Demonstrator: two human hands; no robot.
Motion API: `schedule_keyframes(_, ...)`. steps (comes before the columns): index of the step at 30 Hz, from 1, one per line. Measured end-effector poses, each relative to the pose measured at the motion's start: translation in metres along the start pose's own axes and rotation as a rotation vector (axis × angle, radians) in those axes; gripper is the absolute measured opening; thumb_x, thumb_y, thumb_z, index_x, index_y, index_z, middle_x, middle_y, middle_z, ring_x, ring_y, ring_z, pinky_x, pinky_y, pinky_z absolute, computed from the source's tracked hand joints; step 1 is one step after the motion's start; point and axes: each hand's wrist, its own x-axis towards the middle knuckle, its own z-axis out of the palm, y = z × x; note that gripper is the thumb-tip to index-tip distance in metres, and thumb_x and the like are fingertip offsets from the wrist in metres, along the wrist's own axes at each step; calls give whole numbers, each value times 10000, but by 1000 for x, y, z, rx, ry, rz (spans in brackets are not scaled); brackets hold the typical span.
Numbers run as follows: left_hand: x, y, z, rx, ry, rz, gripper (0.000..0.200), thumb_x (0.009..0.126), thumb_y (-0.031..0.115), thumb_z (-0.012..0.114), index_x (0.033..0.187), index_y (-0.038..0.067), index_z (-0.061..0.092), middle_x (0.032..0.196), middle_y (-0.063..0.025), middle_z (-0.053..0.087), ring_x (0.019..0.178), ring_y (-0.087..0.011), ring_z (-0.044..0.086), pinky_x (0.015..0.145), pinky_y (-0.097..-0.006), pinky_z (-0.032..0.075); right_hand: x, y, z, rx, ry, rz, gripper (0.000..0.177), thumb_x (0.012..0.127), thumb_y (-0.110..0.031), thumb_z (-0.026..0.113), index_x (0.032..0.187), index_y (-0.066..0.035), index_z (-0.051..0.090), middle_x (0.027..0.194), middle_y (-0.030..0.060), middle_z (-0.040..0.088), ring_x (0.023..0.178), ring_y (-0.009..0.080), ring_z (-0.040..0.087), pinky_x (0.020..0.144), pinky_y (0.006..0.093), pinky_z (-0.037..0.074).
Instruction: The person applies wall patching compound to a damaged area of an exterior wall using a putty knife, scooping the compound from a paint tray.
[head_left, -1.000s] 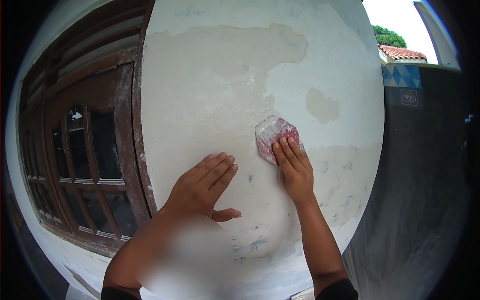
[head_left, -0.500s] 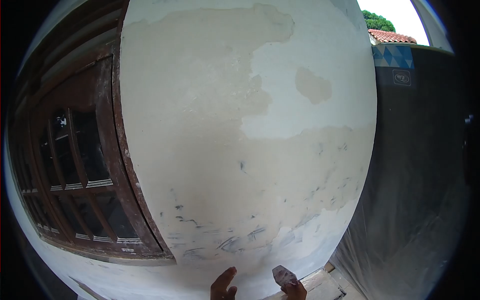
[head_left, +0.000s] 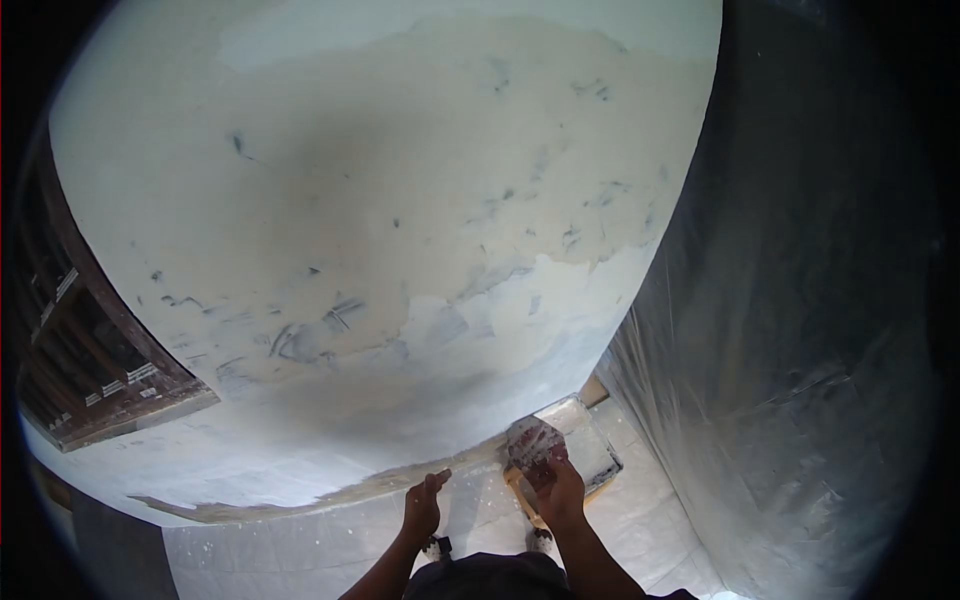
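My right hand [head_left: 560, 490] holds a stained, whitish flat tool [head_left: 535, 443], its fingers closed round the lower part. My left hand [head_left: 422, 508] is raised a little to the left, fingers close together and pointing up; whether anything is between them is too small to make out. Neither hand touches the wall [head_left: 380, 200], which has beige and white patches and dark scuff marks. Below and behind the tool lies a tray-like container [head_left: 600, 462] with a pale inside and a dark and yellowish rim.
At the left is a brown wooden window frame [head_left: 130, 345] with paint marks. Clear plastic sheeting [head_left: 800, 400] hangs over a dark surface on the right. A pale, spattered cover [head_left: 290, 560] lies on the floor. Parts of two feet show below my hands.
The view has tilted down and right, so the floor, container and both forearms now show. Both hands appear higher in view, with the tool still in my right hand.
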Motion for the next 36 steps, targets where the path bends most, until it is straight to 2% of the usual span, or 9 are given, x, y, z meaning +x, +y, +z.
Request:
schedule_keyframes(2, -1, 2, 32, -98, 6, -66, 766, 1053, 560, 249, 1257, -81, 615, 1278, -257, 631, 1253, -361, 575, 1087, -452, 424, 9, -31, -19, -10, -42, 66, 268, 1044, -251, 467, 1214, -67, 563, 1037, 86, 656, 925, 222, 654, 878, 400, 555)
schedule_keyframes(5, -7, 4, 83, -161, 27, -164, 793, 1044, 587, 253, 1260, -87, 610, 1296, -260, 618, 1277, -364, 553, 1098, -464, 412, 16, -78, -41, -31, -4, 103, 274, 1047, -249, 462, 1235, -73, 556, 1049, 86, 657, 922, 222, 651, 868, 407, 558)
schedule_keyframes(12, -17, -22, 179, -192, 40, -383, 820, 1042, 597, 254, 1299, -118, 561, 1312, -276, 597, 1269, -364, 555, 1105, -439, 398, 69, -121, -166, -470, 158, 65, 306, 992, -103, 504, 1287, -31, 541, 1124, 86, 662, 982, 190, 675, 815, 385, 588)
schedule_keyframes(16, -19, -60, 209, -198, 52, -469, 828, 1040, 602, 251, 1309, -124, 547, 1321, -280, 590, 1273, -359, 553, 1104, -422, 396, 98, -109, -229, -829, 298, 28, 192, 972, -120, 575, 1124, -14, 627, 900, 65, 678, 692, 134, 673, 485, 257, 551)
schedule_keyframes(20, -17, -111, 230, -209, 30, -616, 841, 1036, 613, 244, 1326, -124, 528, 1333, -285, 578, 1299, -351, 533, 1123, -425, 370, 125, -69, -297, -1115, 269, 87, 169, 965, -133, 606, 1056, 4, 643, 783, 42, 645, 592, 96, 597, 450, 271, 522)
schedule_keyframes(25, 2, -179, 261, -246, 12, -714, 886, 1007, 677, 224, 1395, -79, 476, 1378, -246, 553, 1321, -315, 514, 1131, -410, 367, 158, -7, -343, -1341, 176, -21, 192, 930, -151, 639, 1030, 13, 645, 718, 94, 640, 592, 159, 612, 538, 341, 510)
schedule_keyframes(27, 8, -204, 273, -240, 12, -747, 900, 996, 697, 230, 1425, -66, 440, 1395, -229, 541, 1330, -306, 501, 1134, -412, 357, 168, 2, -330, -1497, 107, 57, 238, 921, -174, 605, 1078, 2, 644, 880, 210, 696, 851, 358, 698, 751, 422, 527)
schedule_keyframes(31, 28, -247, 295, -280, 18, -835, 927, 976, 729, 233, 1428, -53, 438, 1391, -215, 538, 1335, -297, 488, 1141, -420, 342, 187, 36, -342, -1570, 20, 82, 232, 921, -168, 585, 1096, -24, 637, 915, 221, 678, 889, 393, 671, 753, 445, 531)
schedule_keyframes(36, 45, -267, 305, -342, 36, -898, 990, 939, 786, 217, 1444, -41, 419, 1402, -202, 524, 1336, -296, 473, 1144, -429, 319, 180, 62, -340, -1760, -100, -262, 253, 906, -119, 607, 1147, -55, 654, 952, 130, 670, 878, 317, 665, 739, 424, 559)
